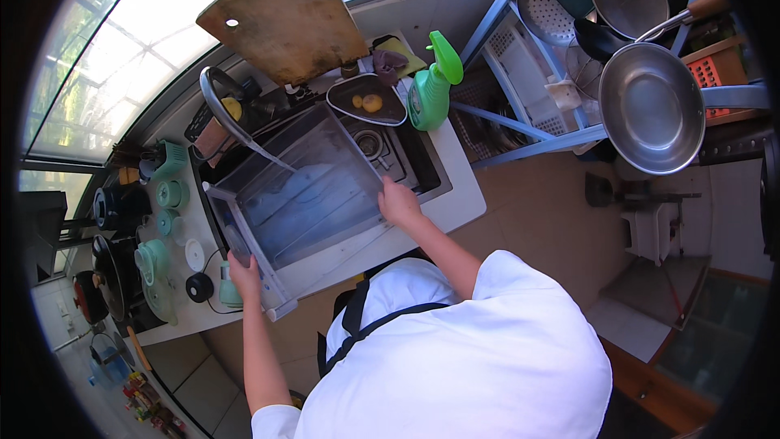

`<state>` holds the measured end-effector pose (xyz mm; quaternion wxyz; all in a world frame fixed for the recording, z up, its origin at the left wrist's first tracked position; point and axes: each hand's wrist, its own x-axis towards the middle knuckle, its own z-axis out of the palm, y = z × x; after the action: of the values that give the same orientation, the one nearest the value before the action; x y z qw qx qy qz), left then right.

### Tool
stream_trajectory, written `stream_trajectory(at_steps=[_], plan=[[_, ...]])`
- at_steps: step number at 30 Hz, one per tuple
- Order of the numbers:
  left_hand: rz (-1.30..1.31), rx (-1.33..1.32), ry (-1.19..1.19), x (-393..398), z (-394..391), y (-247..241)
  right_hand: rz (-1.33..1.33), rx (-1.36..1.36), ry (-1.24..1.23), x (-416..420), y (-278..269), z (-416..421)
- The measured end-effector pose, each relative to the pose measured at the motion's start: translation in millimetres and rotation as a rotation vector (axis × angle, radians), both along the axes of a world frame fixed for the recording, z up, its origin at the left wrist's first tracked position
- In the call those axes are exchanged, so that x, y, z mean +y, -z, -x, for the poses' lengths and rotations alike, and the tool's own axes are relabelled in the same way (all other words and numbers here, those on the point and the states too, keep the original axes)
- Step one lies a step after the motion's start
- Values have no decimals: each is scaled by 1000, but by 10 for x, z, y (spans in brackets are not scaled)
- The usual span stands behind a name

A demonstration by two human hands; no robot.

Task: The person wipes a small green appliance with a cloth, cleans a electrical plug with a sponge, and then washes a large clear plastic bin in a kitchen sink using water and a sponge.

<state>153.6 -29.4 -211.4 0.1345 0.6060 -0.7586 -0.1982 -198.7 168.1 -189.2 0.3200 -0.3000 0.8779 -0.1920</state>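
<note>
A large clear plastic drawer [329,207] with a pale front panel lies tilted over the sink and the counter's edge. Water runs into it from a curved metal faucet [222,107], and a shallow pool shows on its bottom. My left hand [244,274] grips the drawer's front panel at the left. On the right, my right hand [399,202] holds the rim of its side wall. Behind the drawer a dark triangular basket [390,111] holds two yellowish round pieces that I cannot identify. A green spray bottle [428,97] stands to the right of this basket.
A wooden cutting board [286,18] leans at the window. Mint-green containers [152,262], a white lid [195,255] and a small black round object [199,287] with a cable stand on the left counter. At right, a metal rack bears a steel frying pan [652,107] and strainers.
</note>
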Motion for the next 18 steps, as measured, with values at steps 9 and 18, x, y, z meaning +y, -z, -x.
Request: stream_trajectory(at_steps=[9,18], plan=[[-15,-44,-27,-14,17,-5,705,200,-305,-557,-430,-332],[-39,-8,-100,107,28,-202,1028,423,-754,-2711,-710,-1165]])
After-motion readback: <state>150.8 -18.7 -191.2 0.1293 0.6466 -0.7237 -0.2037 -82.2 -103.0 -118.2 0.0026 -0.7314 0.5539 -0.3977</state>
